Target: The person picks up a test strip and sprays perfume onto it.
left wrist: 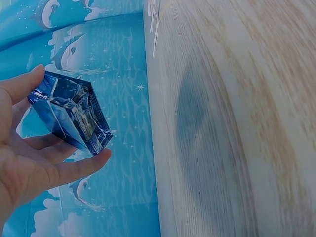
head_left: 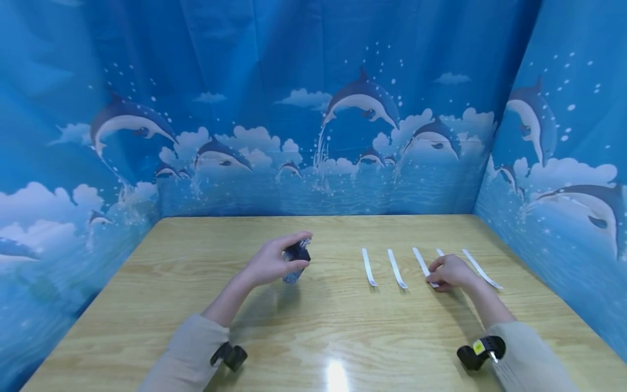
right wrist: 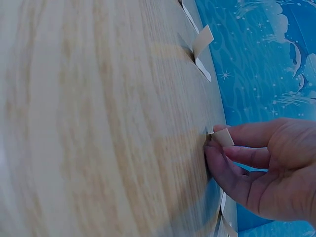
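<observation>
My left hand [head_left: 270,263] holds a blue glass bottle [head_left: 293,276], perhaps a perfume bottle, tilted above the table. In the left wrist view the bottle [left wrist: 64,116] shows flat faces and a thick clear base, held between thumb and fingers. With its fingertips at the table, my right hand [head_left: 453,273] pinches the near end of a white paper strip [head_left: 420,260]. That strip's tab [right wrist: 224,138] sticks up between the fingers in the right wrist view. Another strip [head_left: 440,252] is partly hidden behind this hand.
Two more paper strips, a left one [head_left: 368,267] and one beside it [head_left: 395,268], lie left of the pinched strip. A further strip [head_left: 481,268] lies to the right. The wooden table [head_left: 196,245] ends at a blue dolphin-print curtain [head_left: 294,190].
</observation>
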Demonstrator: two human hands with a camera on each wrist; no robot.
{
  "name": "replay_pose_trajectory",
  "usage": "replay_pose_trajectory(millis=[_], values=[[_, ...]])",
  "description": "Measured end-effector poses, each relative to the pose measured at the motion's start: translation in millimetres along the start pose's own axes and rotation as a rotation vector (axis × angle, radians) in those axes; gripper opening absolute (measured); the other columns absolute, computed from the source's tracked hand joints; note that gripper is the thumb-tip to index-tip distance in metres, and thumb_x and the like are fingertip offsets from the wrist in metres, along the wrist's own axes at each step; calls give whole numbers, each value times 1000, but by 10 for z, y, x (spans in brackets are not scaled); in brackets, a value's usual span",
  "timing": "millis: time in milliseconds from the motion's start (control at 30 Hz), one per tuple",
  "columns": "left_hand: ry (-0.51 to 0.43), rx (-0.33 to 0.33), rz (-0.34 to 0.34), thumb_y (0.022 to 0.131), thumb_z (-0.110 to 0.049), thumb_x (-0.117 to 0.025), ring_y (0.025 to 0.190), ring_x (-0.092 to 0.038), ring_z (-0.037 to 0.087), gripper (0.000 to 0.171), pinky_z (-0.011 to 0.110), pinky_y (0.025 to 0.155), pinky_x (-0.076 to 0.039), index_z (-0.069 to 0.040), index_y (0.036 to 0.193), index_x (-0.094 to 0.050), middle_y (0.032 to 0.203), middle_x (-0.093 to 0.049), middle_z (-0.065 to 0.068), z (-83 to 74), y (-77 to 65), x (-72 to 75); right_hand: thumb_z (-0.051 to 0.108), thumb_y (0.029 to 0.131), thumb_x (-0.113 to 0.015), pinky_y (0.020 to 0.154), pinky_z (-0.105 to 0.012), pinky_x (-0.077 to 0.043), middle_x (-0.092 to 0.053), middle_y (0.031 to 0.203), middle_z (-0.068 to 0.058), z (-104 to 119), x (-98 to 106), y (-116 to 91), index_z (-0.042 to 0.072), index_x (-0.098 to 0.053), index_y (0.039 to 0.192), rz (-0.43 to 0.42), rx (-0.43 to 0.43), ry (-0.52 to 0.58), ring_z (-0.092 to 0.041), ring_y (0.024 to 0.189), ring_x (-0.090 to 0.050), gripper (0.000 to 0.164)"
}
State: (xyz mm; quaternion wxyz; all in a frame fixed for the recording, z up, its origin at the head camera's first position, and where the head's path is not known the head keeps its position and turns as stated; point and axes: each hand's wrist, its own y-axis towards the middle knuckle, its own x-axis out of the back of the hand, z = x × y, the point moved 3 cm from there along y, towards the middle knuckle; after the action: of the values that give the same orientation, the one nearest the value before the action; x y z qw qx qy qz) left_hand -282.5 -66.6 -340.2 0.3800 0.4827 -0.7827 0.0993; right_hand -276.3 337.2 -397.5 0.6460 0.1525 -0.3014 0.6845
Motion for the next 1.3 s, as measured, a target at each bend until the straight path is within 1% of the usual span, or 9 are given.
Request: replay_pose_trajectory(millis=[133, 200, 367, 500, 633, 767, 1000, 1200, 1300], values=[[8, -2, 0, 86, -28, -67, 123, -45, 26, 58, 46, 95, -41, -28, 139, -44, 140, -44, -2, -1, 6, -10, -10, 74, -64, 53, -25, -53, -54, 67, -7, -1, 3, 5, -21, -49, 94, -15, 14, -35, -9, 53, -57, 27], [4, -2, 0, 86, -27, -67, 123, -45, 26, 57, 46, 94, -41, -28, 139, -44, 140, -44, -2, -1, 5, -19, -11, 73, -65, 53, -26, -53, -54, 66, -7, -8, 6, 6, -20, -50, 94, -30, 3, -49, -10, 52, -58, 27], [-12, 6, -10, 87, -25, -67, 122, -45, 28, 57, 46, 93, -43, -27, 139, -44, 140, -44, 0, 0, -12, -35, -13, 73, -64, 53, -26, -53, -55, 66, -8, -44, 8, 15, -20, -51, 93, -44, -38, -32, -11, 50, -59, 25], [-3, 4, -22, 88, -27, -65, 121, -46, 30, 58, 44, 89, -45, -28, 141, -42, 140, -43, 2, -1, -17, -38, -14, 74, -62, 53, -26, -53, -55, 65, -7, -56, 7, -2, -21, -51, 92, -39, -39, 3, -11, 51, -58, 23], [1, -22, -34, 88, -27, -64, 121, -46, 32, 59, 46, 90, -44, -27, 142, -40, 140, -43, 6, -19, -20, -35, -14, 75, -60, 53, -26, -53, -55, 64, -5, -54, 6, -38, -21, -51, 90, -30, -14, 31, -10, 51, -58, 19], [-10, -41, -49, 88, -25, -64, 124, -43, 32, 59, 48, 95, -41, -25, 142, -39, 141, -43, 7, -44, -22, -24, -12, 75, -59, 52, -26, -53, -55, 63, -4, -23, 20, -82, -21, -52, 92, -26, 21, 45, -10, 52, -57, 21], [-2, -44, -73, 88, -21, -65, 127, -39, 31, 66, 48, 99, -37, -30, 145, -33, 142, -40, 9, -51, -9, -8, -7, 79, -60, 48, -24, -48, -54, 65, -2, 58, 71, -119, -19, -50, 102, 5, 47, 53, -10, 52, -52, 28], [11, -88, -82, 88, -21, -65, 123, -44, 31, 62, 48, 96, -39, -24, 144, -37, 139, -44, 9, -52, -4, -14, -3, 81, -60, 50, -24, -49, -57, 69, -1, 117, 77, -127, -17, -52, 104, 10, 40, 52, -10, 55, -52, 28], [4, -104, -91, 88, -20, -65, 121, -46, 31, 59, 48, 95, -41, -20, 142, -40, 138, -46, 8, -47, 2, -22, -1, 83, -58, 50, -24, -48, -54, 67, -2, 164, 65, -139, -15, -53, 102, 12, 51, 46, -10, 56, -51, 24]])
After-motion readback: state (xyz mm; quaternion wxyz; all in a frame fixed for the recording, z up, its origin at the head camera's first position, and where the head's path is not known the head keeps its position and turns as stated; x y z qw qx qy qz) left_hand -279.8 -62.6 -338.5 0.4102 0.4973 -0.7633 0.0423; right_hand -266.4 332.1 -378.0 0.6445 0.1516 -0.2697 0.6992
